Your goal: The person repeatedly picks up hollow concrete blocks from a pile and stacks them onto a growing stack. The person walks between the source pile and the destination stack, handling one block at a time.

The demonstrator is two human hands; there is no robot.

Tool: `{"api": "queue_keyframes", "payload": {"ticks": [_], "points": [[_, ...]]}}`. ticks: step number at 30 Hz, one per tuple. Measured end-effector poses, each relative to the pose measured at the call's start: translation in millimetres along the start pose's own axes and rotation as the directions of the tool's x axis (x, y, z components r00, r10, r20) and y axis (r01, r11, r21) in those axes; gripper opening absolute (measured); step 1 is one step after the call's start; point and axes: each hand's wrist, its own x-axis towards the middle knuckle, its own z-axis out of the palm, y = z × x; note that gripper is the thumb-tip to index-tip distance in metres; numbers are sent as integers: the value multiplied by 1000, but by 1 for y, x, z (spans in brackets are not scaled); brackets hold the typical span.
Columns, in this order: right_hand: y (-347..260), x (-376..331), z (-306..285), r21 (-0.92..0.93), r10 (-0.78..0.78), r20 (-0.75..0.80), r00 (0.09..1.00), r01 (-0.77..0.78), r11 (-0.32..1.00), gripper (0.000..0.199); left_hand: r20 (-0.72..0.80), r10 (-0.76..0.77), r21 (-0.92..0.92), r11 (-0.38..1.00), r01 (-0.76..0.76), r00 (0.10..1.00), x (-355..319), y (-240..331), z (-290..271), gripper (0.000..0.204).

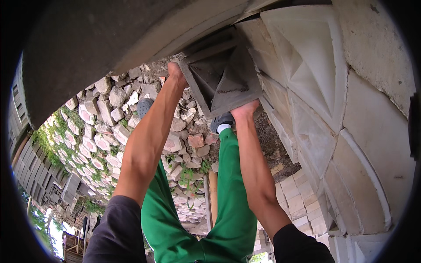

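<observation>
Between my two hands is a dark grey square concrete block (pixel 239 76) with a recessed, faceted face. My left hand (pixel 175 72) grips its left edge, the fingers mostly hidden behind it. At its lower right corner my right hand (pixel 245 108) holds the near edge, fingers out of sight underneath. Both arms stretch forward. Right beside the block rises a stack of pale concrete blocks (pixel 307 57) with similar pyramid-like faces.
Broken stones and rubble (pixel 116 96) cover the ground at left, with grass tufts between. A large dark slab-like surface (pixel 87 52) overhangs the upper left. My shoes (pixel 223 119) stand among the stones. Pale tiles (pixel 296 199) are stacked at lower right; a wooden pole (pixel 213 193) lies between my legs.
</observation>
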Motion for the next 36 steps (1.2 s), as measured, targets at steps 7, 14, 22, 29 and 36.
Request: {"api": "queue_keyframes", "payload": {"ticks": [7,14,22,29,36], "points": [[-14,31,-19,-70,-97,78,992,102,992,51,66,-71,39,997,68,995,4,-10,-2,68],[-10,20,-23,-45,-64,12,998,64,997,69,87,-121,73,991,115,989,-21,-10,1,64],[12,-14,-17,-778,-441,-165,882,159,608,86,157,337,338,865,-372,928,-74,-44,-21,72],[1,-18,-19,-824,-243,-259,935,-82,561,79,277,335,865,320,-385,900,-86,-35,-29,60],[-1,-21,-4,-731,-227,-358,906,-120,672,62,238,312,855,382,-350,920,-92,-36,-23,52]]}}
